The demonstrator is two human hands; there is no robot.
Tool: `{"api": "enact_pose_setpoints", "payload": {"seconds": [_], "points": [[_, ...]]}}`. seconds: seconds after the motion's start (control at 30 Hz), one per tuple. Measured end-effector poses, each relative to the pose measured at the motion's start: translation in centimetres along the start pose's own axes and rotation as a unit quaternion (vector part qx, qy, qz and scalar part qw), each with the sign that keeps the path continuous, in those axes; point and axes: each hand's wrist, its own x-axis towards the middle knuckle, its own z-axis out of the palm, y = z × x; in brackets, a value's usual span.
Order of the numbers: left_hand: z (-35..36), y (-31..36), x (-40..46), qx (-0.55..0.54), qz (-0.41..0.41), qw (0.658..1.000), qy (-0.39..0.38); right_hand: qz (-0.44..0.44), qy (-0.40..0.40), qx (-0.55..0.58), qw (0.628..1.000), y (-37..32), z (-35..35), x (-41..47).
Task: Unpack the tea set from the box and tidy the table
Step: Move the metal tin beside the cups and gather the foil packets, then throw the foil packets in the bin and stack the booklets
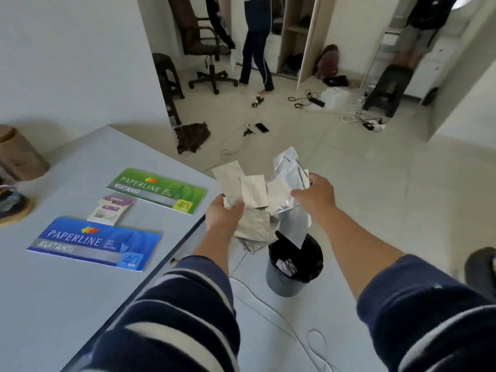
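Open bin [279,280] beneath packet-filled hands [268,208]

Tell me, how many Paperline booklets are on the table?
2: a green booklet farther back near the table edge, and a blue booklet nearer the person. None seem hidden.

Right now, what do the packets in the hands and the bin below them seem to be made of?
The packets, held by the left hand and right hand, look like thin metallised foil: silvery, creased, with bright glints. The bin looks like smooth grey plastic, lined with a glossy black bag, probably thin plastic film.
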Motion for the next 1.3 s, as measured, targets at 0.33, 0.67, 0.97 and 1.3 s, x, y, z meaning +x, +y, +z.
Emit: {"api": "enact_pose_setpoints", "payload": {"seconds": [0.33,0.67,0.97,1.3], "points": [[14.2,-4.3,6.8,0.129,0.009,0.987,-0.091,0.096,0.091,-0.059,0.989,12.3,1.1,7.5],[26.9,-17.3,14.6,0.264,-0.032,0.946,-0.183,0.182,0.082,-0.011,0.980,27.6,11.5,14.5],[28.7,-22.5,14.9,0.276,-0.058,0.917,-0.284,0.250,-0.023,-0.006,0.968,33.3,13.5,13.8],[25.2,-13.1,13.0,0.316,0.048,0.914,-0.252,0.161,-0.081,-0.068,0.981,25.1,8.6,13.2]]}}
